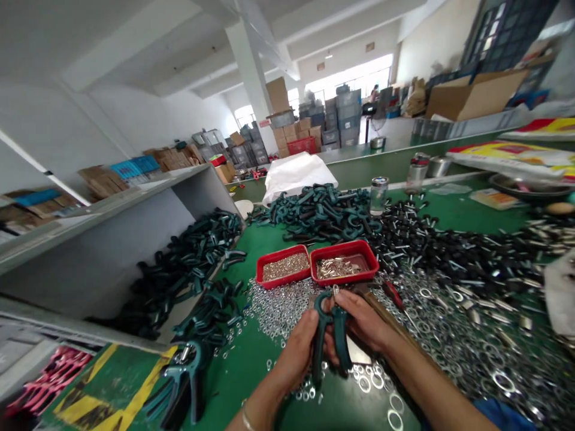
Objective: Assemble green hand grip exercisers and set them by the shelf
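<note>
A teal plier-like hand tool (320, 341) with two handles is held upright between my hands in the middle of the bench. My left hand (299, 344) is closed around its left handle, thumb near the curved upper end. On the other side, my right hand (363, 317) grips the right handle (341, 341), its fingers partly hidden behind the tool. A small silvery piece (335, 291) shows at the right fingertips; its exact kind I cannot make out. Just beyond stand two red trays, one with tiny metal parts (285, 267) and one with small metal pins (339, 267).
Loose nuts (278, 311) and metal rings (363, 383) lie around my hands. A screwdriver (395, 296) rests at right, near heaped black-headed bolts (417, 245). Teal handles (323, 209) are piled behind the trays. Similar tools (186, 371) sit front left by a shelf (112, 239).
</note>
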Motion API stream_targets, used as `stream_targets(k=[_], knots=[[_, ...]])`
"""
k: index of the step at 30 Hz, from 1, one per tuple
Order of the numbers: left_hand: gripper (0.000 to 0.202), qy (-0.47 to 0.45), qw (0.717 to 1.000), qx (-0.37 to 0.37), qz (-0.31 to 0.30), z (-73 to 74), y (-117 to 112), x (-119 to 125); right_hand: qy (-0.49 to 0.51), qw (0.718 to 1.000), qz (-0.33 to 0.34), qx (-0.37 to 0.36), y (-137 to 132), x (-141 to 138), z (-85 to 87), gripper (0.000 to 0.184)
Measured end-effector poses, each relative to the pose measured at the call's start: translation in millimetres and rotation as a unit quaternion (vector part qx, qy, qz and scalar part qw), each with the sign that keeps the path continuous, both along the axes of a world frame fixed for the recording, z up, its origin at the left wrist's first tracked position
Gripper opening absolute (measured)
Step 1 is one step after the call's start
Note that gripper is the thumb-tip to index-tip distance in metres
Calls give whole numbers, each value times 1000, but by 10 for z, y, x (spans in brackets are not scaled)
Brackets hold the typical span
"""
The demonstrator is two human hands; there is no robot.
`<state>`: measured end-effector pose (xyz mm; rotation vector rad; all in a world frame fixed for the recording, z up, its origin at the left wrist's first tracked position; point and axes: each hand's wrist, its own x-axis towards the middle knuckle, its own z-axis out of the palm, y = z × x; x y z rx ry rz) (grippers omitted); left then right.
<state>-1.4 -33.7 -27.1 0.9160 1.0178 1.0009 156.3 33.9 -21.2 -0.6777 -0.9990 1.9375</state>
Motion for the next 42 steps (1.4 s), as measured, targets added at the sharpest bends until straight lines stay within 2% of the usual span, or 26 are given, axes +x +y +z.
stream_targets(k=[3,6,7,10,12,17,21,27,33,38,42], knots=[[51,10,1000,-8,11,98,151,39,-44,998,15,38,15,58,24,38],[45,-2,999,6,41,98,246,56,-156,980,-31,116,96,143,62,39],[46,3,999,4,54,83,269,60,-212,963,-56,158,114,158,79,38],[49,73,994,-3,77,38,336,63,-367,882,-98,279,101,135,131,34],[51,127,988,0,83,24,378,56,-426,843,-104,311,51,86,160,29],[51,155,985,-12,75,34,428,11,-484,804,-95,332,-22,12,185,27],[51,194,980,-10,42,46,440,-25,-489,800,-82,338,-5,17,173,27],[49,234,972,12,21,54,466,22,-448,823,-57,343,35,18,32,30],[47,308,949,53,41,108,452,108,-422,839,-107,327,17,6,-63,33],[42,371,917,120,81,80,395,78,-423,843,-87,321,-33,-3,-1,32],[42,458,870,172,53,104,345,13,-446,834,-38,324,-46,40,203,31]])
